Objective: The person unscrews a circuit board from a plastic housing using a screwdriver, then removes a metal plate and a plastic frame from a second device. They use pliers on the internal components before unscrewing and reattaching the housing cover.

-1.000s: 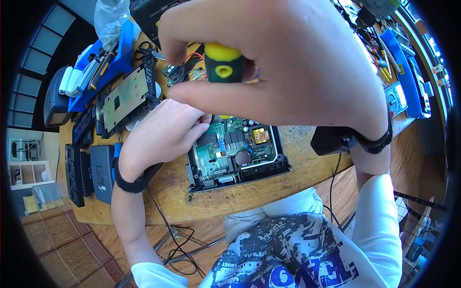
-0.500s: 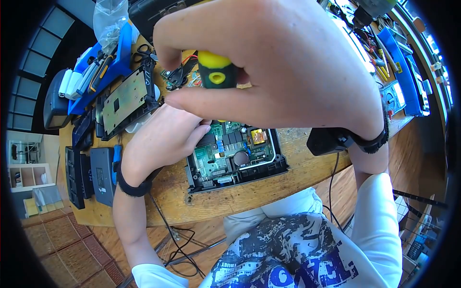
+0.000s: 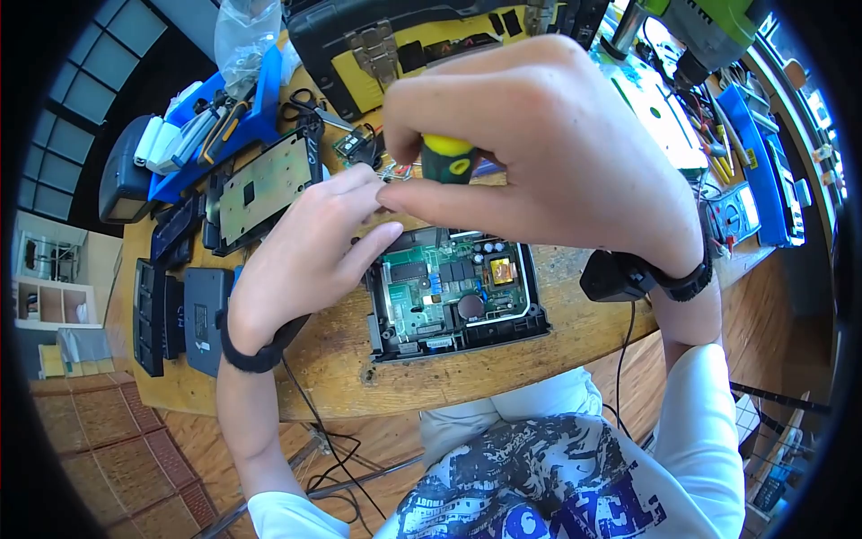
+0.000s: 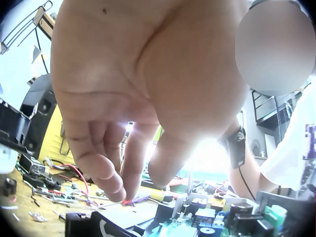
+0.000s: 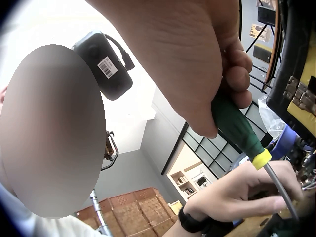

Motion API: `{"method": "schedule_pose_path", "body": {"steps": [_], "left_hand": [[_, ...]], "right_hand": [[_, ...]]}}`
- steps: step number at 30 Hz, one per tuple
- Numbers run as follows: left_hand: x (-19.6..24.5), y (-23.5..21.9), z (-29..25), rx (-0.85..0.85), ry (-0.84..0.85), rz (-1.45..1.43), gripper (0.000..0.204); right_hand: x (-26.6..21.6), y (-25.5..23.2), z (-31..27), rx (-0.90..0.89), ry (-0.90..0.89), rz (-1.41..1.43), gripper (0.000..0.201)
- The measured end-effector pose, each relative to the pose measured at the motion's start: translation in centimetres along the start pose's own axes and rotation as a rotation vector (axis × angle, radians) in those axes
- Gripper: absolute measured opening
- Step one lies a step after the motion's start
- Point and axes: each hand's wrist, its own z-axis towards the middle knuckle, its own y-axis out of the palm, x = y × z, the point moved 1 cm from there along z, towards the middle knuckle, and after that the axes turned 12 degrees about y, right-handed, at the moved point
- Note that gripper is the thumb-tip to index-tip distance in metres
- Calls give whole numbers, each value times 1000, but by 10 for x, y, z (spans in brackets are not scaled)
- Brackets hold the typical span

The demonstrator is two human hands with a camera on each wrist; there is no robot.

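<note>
My right hand (image 3: 557, 162) grips a screwdriver (image 3: 449, 163) with a green and yellow handle, held above the far edge of an opened device. In the right wrist view its metal shaft (image 5: 279, 185) points down past my left hand (image 5: 237, 195). The left hand (image 3: 305, 242) hovers over the device's left far corner, thumb apart from the loosely bent fingers (image 4: 133, 163), with nothing seen between them. Below both hands lies a green circuit board (image 3: 422, 301) in a black casing (image 3: 485, 343). The screwdriver's tip is hidden in the head view.
A black and yellow toolbox (image 3: 350, 76) stands at the back. Left are a metal-plated panel (image 3: 260, 193), a blue tray (image 3: 260, 112) of tools and a dark box (image 3: 205, 314). Scissors (image 3: 301, 105) lie behind. A multimeter (image 3: 734, 214) and a green drill (image 3: 718, 31) are at right.
The left thumb has spread away from its fingers. The right hand and screwdriver look lower and farther from the head camera, and more of the toolbox shows. The head view has shifted slightly.
</note>
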Motion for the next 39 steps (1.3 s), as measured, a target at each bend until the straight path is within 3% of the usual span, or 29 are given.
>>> {"method": "schedule_pose_path", "body": {"steps": [1, 3, 4, 8, 39], "left_hand": [[1, -1, -3, 3, -3, 5, 30], [5, 2, -12, 80, 101, -20, 50], [5, 6, -17, 38, 38, -80, 67], [1, 26, -29, -35, 42, -117, 83], [5, 28, -32, -49, 15, -102, 81]], "right_hand": [[-3, -3, 1, -74, 46, -70, 22], [-5, 1, 1, -98, 58, -62, 23], [-5, 6, 0, -101, 63, -41, 23], [-4, 17, -2, -140, 71, -12, 24], [-3, 20, -1, -136, 21, -68, 26]]}}
